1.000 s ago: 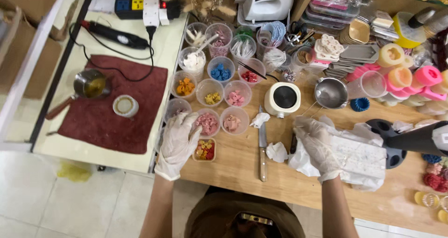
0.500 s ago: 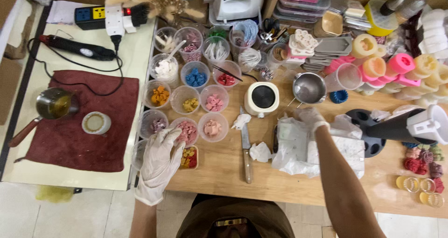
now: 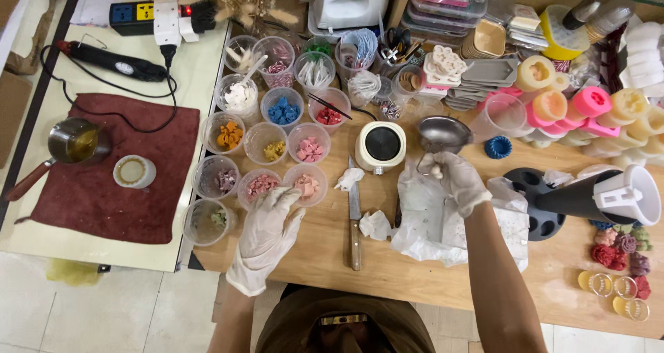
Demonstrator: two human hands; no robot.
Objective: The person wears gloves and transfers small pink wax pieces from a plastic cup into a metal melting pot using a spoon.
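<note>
Steel pot (image 3: 443,133) sits on the wooden table (image 3: 325,256) just right of the white hotplate (image 3: 380,146), its handle running down toward the right hand (image 3: 456,176), whose gloved fingers are closed on the handle's end. Left hand (image 3: 266,232) rests open and flat, fingertips touching a cup of pink chips (image 3: 305,185). A knife (image 3: 355,221) lies lengthwise between the hands. Cups and moulds crowd behind; bare wood lies nearer the body.

Gloved right hand (image 3: 458,178) grips handle of small metal pot (image 3: 443,133), just right of white round heater (image 3: 380,146). Gloved left hand (image 3: 268,230) lies flat left of heater, fingertips touching cup of pink chunks (image 3: 305,184). Knife (image 3: 355,221) below heater.
</note>
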